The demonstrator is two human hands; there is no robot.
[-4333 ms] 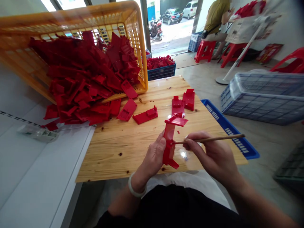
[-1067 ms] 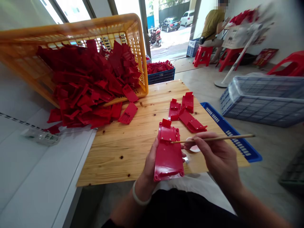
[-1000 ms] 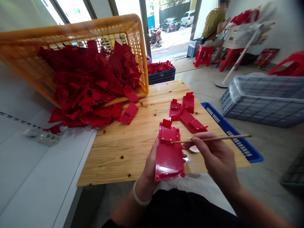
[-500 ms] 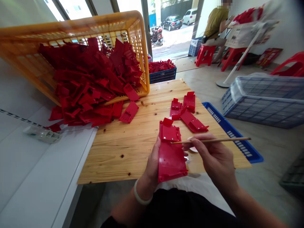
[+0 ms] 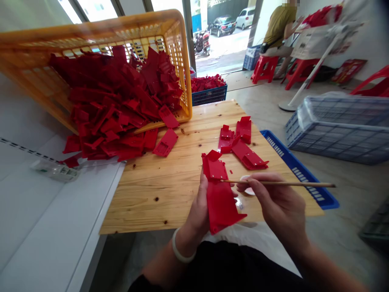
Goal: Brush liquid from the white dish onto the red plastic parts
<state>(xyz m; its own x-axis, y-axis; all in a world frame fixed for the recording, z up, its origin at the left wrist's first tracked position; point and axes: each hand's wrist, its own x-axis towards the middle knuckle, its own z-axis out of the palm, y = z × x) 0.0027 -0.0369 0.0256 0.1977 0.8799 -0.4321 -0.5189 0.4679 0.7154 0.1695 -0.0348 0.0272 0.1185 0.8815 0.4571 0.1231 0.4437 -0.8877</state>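
My left hand is wrapped round a long red plastic part, which is tilted above the front of the wooden table. Between the fingers of my right hand is a thin wooden brush; its tip meets the red part near the hinged upper piece. Partly behind my right fingers lies a small white dish with something pinkish in it. Several assembled red parts rest beyond, on the table's right side.
A tipped yellow crate spills red pieces at the left. A blue basket is beyond the right table edge, with a grey-blue crate behind. A person sits at another table, near a white stand.
My left hand has tilted and turned the red part. The brush has shifted slightly with my right hand, its tip still at the part, and the white dish shows more.
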